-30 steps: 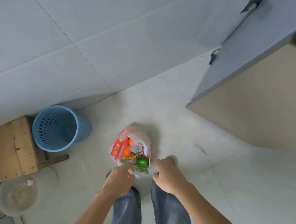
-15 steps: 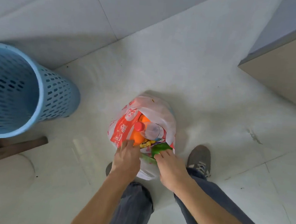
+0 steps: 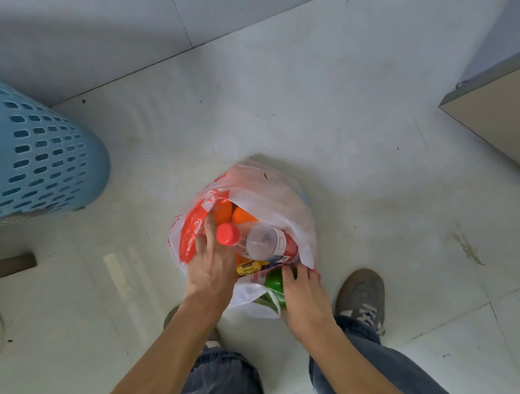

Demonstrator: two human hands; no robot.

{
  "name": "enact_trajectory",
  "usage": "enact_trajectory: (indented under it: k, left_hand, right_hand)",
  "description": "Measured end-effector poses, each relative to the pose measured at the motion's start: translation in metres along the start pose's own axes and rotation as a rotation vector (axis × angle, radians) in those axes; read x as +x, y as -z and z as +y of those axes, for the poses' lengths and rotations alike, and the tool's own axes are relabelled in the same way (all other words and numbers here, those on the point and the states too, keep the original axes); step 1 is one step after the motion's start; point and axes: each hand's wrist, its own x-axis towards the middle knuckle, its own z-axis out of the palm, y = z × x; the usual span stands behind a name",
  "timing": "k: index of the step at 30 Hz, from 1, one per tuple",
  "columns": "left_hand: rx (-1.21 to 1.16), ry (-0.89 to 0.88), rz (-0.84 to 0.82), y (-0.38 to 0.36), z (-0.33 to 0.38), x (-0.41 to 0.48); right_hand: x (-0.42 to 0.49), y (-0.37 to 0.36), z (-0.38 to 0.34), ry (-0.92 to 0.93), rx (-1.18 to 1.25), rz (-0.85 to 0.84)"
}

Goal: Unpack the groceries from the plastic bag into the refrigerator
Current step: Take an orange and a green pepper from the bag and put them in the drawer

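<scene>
A white and red plastic bag (image 3: 271, 194) stands open on the floor in front of my feet. Inside lie a clear bottle with a red cap (image 3: 258, 241), oranges (image 3: 242, 217), a yellow packet (image 3: 247, 269) and a green fruit (image 3: 274, 282). My left hand (image 3: 213, 270) reaches into the bag's mouth, its fingers around the bottle's neck just under the cap. My right hand (image 3: 302, 295) grips the bag's near right edge, beside the green fruit. The refrigerator's interior is out of sight.
A blue perforated basket (image 3: 39, 163) stands at the left by the tiled wall. A beige cabinet or appliance corner (image 3: 504, 115) juts in at the upper right. My grey shoe (image 3: 361, 296) is just right of the bag. A dark wooden piece (image 3: 1, 266) lies at the left edge.
The view has dropped closer to the bag. My left hand went from the bag's rim into its mouth and closed around the bottle's neck. My right hand shifted along the bag's edge.
</scene>
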Motion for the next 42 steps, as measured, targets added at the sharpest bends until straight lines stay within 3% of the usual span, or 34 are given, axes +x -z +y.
enact_trajectory:
  k: [9, 16, 20, 23, 28, 33, 42]
  left_hand:
    - [-0.310, 0.014, -0.042, 0.091, -0.008, -0.096]
    - [-0.527, 0.044, -0.091, 0.252, 0.000, -0.190]
    - [-0.646, -0.030, -0.033, 0.348, 0.014, -0.239]
    - [-0.732, -0.084, 0.036, 0.414, 0.032, -0.277]
    - [-0.889, -0.123, 0.109, 0.498, 0.062, -0.343]
    - [-0.859, -0.287, 0.191, 0.569, 0.109, -0.394]
    - [-0.896, -0.517, 0.361, 0.649, 0.251, -0.473]
  right_hand:
    - [-0.100, 0.089, -0.009, -0.072, 0.350, 0.183]
    - [-0.249, 0.193, -0.020, -0.175, 0.577, 0.286]
    - [-0.329, 0.254, -0.017, -0.189, 0.639, 0.422]
    - [-0.377, 0.290, -0.010, -0.178, 0.818, 0.463]
    - [-0.486, 0.365, -0.006, -0.068, 1.047, 0.632]
    - [-0.582, 0.424, 0.018, 0.085, 1.156, 0.781]
    - [-0.704, 0.473, 0.132, 0.232, 1.299, 0.960]
